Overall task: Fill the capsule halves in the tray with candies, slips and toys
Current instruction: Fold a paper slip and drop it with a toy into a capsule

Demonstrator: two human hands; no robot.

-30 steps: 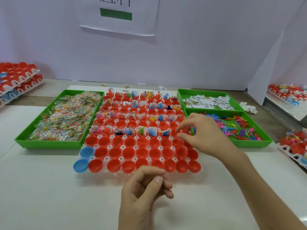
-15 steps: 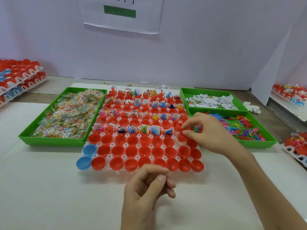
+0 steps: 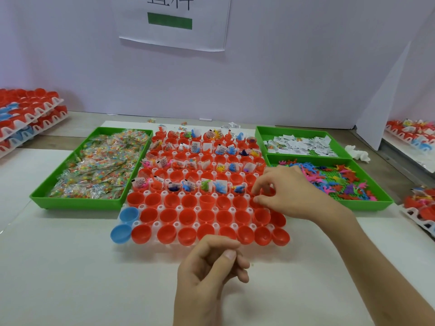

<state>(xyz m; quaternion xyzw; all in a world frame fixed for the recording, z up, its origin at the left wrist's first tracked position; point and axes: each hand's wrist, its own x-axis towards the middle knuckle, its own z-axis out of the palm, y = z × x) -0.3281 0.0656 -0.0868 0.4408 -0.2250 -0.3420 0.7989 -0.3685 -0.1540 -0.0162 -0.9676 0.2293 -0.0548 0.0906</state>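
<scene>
Tray: white plastic tray (image 3: 156, 224) of red capsule halves (image 3: 207, 201) at the middle of the table (image 3: 58, 267); far rows carry slips and toys.
Right hand (image 3: 289, 194): over the tray's right side, fingers (image 3: 261, 187) curled into a pinch above a red half; any hold cannot be told.
Left hand (image 3: 207, 274): toward the table's near edge, fingers curled against thumb; contents hidden.
Green bins: candies (image 3: 101, 165) left, paper slips (image 3: 299, 144) and toys (image 3: 341, 182) right.

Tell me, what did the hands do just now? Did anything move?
Hardly anything. The right hand dipped its fingertips a little lower over the right end of the tray, and the blue bit between its fingers no longer shows. The left hand stayed curled in front of the tray. The green bins stayed put.
</scene>
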